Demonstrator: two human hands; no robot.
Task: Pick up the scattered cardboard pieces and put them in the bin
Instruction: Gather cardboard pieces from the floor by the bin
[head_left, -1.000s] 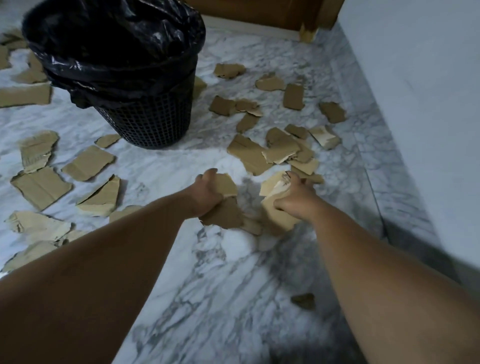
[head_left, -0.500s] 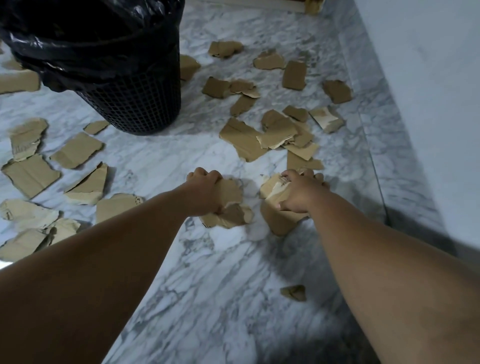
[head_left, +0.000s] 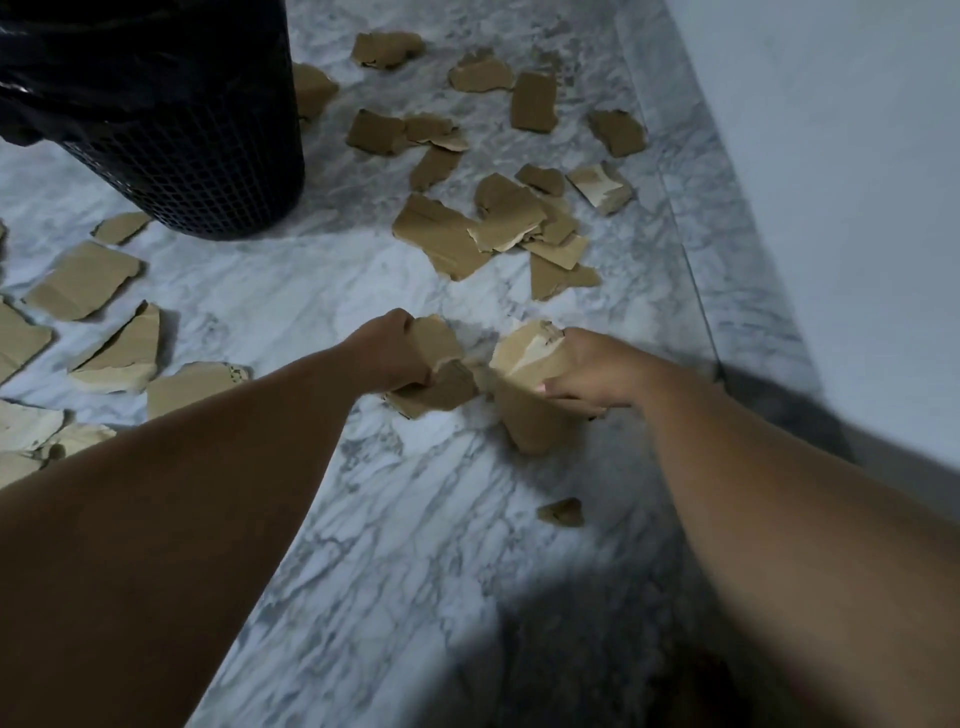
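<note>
A white marble floor (head_left: 405, 571) with grey veins is spreading beneath everything, meeting a plain pale wall (head_left: 831, 156) on the right. A round black mesh bin (head_left: 208, 171), lined with a glossy black bag (head_left: 130, 67), is standing at top left. Torn, ragged-edged brown cardboard pieces (head_left: 441, 236) are lying flat and scattered around it. The left grip (head_left: 389, 353) is clenching a folded wad of cardboard (head_left: 441, 364); the right grip (head_left: 592, 371) is clamping a larger cardboard bundle (head_left: 530, 410) that shows a pale peeled layer. One printed piece (head_left: 197, 384) is showing an unreadable mark. A tiny scrap (head_left: 561, 512) is lying nearer.
</note>
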